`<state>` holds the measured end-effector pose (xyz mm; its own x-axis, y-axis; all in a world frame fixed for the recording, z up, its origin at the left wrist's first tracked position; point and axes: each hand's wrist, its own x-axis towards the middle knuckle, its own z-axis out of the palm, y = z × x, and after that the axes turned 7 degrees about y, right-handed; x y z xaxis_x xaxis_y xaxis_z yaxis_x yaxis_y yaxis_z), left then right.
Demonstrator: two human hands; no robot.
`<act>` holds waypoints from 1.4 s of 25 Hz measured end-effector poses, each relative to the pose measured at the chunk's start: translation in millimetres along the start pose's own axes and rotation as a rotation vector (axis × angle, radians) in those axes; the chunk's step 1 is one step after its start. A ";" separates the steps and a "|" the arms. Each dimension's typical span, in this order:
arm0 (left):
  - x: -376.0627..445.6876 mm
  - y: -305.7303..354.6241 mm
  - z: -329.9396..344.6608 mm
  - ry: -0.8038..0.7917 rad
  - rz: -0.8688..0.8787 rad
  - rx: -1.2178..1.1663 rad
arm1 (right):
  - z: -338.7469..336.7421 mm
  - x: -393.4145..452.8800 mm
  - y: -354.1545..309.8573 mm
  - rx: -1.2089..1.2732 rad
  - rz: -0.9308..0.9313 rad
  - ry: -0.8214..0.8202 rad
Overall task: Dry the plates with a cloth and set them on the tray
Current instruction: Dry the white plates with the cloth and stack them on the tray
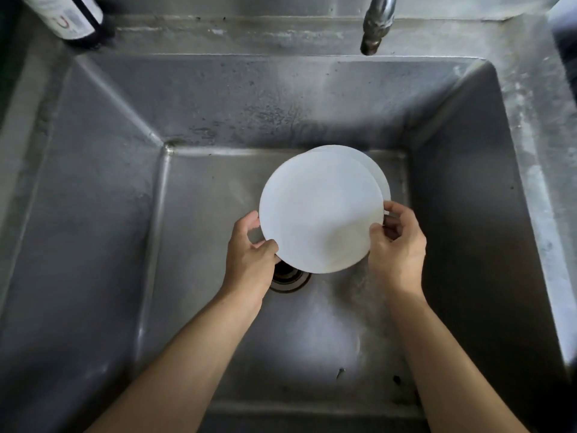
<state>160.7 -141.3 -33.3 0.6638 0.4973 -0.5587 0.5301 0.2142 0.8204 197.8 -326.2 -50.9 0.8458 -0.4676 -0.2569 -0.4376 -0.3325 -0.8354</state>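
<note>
Head view: left hand point(249, 257) and right hand point(398, 245) grasp top white plate point(321, 214) by opposite edges, fingers curled; second plate point(382, 176) beneath, over sink point(93, 214).

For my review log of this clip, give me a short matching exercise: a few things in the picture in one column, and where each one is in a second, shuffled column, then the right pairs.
Things
1. top plate
2. bottle
3. tap
4. drain

Places
A. on the ledge at the far left corner of the sink
B. in the sink floor, partly hidden under the left hand
C. held at its edges by the left hand and the right hand, above another plate
D. over the back wall of the sink, right of the middle

Pairs: 1-C, 2-A, 3-D, 4-B
</note>
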 end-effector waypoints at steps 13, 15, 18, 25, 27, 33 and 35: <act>-55.9 -29.4 -80.1 0.365 -0.536 -0.072 | 2.3 -80.8 -78.0 -0.424 -0.122 -0.175; -59.6 -29.0 -83.2 0.366 -0.554 -0.081 | 0.3 -85.1 -83.0 -0.469 -0.127 -0.193; -62.5 -28.6 -86.1 0.350 -0.541 -0.105 | -4.5 -89.2 -82.3 -0.448 -0.100 -0.207; -70.5 -8.4 -83.4 0.312 -0.534 -0.420 | -21.6 -111.4 -50.7 -0.137 0.128 -0.157; -76.4 0.3 -81.2 0.193 -0.534 -0.496 | -25.7 -120.3 -42.0 -0.006 0.193 -0.122; -98.5 14.9 -89.5 -0.095 -0.500 -0.586 | -44.2 -129.9 -37.3 0.196 0.235 -0.098; -107.4 22.8 -89.8 -0.141 -0.474 -0.576 | -52.4 -134.5 -40.6 0.204 0.249 -0.092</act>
<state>54.2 -114.3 56.2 0.5153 0.1386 -0.8457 0.4415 0.8029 0.4006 85.8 -292.8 43.0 0.7485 -0.4345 -0.5009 -0.5722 -0.0416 -0.8190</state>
